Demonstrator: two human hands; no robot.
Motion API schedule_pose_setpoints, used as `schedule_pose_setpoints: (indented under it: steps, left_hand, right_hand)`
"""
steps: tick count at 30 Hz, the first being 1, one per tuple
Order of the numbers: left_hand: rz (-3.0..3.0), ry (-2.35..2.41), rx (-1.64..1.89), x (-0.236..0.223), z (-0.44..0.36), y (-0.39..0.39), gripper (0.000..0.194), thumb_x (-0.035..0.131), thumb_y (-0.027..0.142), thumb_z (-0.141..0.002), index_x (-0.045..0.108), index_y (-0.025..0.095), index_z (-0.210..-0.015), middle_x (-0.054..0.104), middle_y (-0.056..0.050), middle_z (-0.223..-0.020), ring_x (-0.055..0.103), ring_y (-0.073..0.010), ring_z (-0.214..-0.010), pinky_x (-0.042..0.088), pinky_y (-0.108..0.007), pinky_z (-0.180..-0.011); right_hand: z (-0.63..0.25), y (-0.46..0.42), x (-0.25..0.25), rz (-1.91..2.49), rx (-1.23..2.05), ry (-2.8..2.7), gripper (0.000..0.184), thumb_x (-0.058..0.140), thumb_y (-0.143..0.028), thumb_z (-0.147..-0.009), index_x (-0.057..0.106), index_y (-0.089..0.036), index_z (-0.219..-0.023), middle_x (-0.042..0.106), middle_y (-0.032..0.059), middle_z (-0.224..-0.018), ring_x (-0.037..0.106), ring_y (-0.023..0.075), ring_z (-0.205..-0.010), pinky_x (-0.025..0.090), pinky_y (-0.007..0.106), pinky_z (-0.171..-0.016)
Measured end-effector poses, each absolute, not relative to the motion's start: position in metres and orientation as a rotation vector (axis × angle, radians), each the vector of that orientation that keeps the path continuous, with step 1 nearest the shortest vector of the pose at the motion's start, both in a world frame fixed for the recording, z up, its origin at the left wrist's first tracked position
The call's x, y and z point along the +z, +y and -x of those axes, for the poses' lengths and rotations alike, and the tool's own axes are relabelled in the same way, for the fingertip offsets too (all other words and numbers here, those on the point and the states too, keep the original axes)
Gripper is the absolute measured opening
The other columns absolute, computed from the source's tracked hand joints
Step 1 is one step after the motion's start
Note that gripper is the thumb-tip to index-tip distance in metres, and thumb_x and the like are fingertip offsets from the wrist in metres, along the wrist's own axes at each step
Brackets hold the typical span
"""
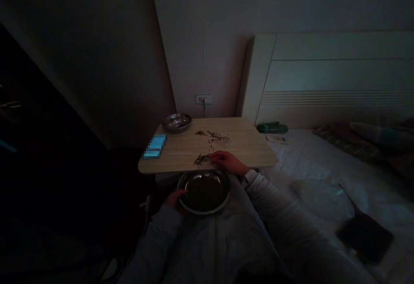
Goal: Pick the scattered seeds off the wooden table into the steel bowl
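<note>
In the dim head view, my left hand [176,197] grips the left rim of a round metal bowl [204,211], thumb over the edge. The bowl sits at my lap, just below the table's front edge, its bottom covered with a dark greenish-brown mass too dim to make out. My right hand [228,162] rests on the wooden table [174,152], fingers reaching left, slightly bent. Its fingertips are beside a small pile of dark seed-like bits [202,159]. More of these bits [220,138] lie scattered farther back on the tabletop.
A second metal bowl [177,123] stands at the table's back left, with a blurred-out lit screen [155,146] nearer me. On the bed to the right are a green bottle [272,127], a phone-like object [276,139] and a dark flat object [365,237]. Behind is a wall socket [203,99].
</note>
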State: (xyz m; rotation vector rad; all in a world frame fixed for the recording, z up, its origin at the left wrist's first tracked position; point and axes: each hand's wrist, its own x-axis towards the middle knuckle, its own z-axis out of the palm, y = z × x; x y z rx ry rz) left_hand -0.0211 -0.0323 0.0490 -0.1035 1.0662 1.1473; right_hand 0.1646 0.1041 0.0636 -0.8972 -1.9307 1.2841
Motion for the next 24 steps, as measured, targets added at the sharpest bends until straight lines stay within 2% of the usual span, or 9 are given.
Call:
schedule_pose_setpoints:
  steps: [6,11,16,21,24]
  left_hand:
    - [0.182,1.135,1.105,0.050,0.013,-0.032,0.054,0.044,0.005,-0.069,0.046,0.001,-0.123,0.072,-0.012,-0.066,0.068,-0.0293,-0.072,0.052,-0.046,-0.077]
    - [0.238,1.044,1.155,0.042,0.000,-0.030,0.056,0.043,0.010,-0.072,0.044,0.008,-0.128,0.073,-0.012,-0.079,0.067,-0.0305,-0.080,0.049,-0.051,-0.081]
    - [0.262,1.061,1.188,0.046,-0.008,-0.030,0.055,0.043,0.013,-0.076,0.039,0.005,-0.130,0.073,-0.013,-0.078,0.067,-0.0281,-0.078,0.049,-0.046,-0.084]
    - [0.282,1.020,1.167,0.044,-0.008,-0.029,0.055,0.043,0.014,-0.077,0.038,0.006,-0.132,0.072,-0.014,-0.084,0.066,-0.0286,-0.085,0.047,-0.047,-0.086]
    - [0.277,1.006,1.179,0.042,-0.008,-0.030,0.058,0.045,0.013,-0.076,0.035,0.007,-0.134,0.073,-0.012,-0.080,0.066,-0.0285,-0.085,0.049,-0.046,-0.085]
  right_hand:
    - [-0.193,0.126,0.060,1.164,1.034,-1.668,0.020,0.050,-0.025,-0.072,0.061,-0.016,-0.086,0.066,0.0018,-0.071,0.056,0.0132,-0.063,0.044,0.029,-0.066]
    - [-0.201,0.133,0.055,1.245,0.937,-1.635,0.016,0.049,-0.021,-0.070,0.061,-0.019,-0.080,0.064,0.0006,-0.069,0.057,0.0137,-0.067,0.044,0.030,-0.071]
    - [-0.197,0.130,0.057,1.319,0.867,-1.659,0.016,0.049,-0.017,-0.069,0.061,-0.019,-0.079,0.065,0.0010,-0.069,0.058,0.0148,-0.069,0.043,0.031,-0.073]
    - [-0.196,0.126,0.060,1.326,0.911,-1.652,0.016,0.049,-0.015,-0.068,0.061,-0.019,-0.078,0.065,0.0006,-0.068,0.058,0.0145,-0.070,0.042,0.030,-0.075]
    - [-0.196,0.124,0.061,1.324,0.942,-1.645,0.016,0.049,-0.015,-0.068,0.061,-0.019,-0.078,0.065,0.0009,-0.069,0.059,0.0146,-0.069,0.043,0.030,-0.074]
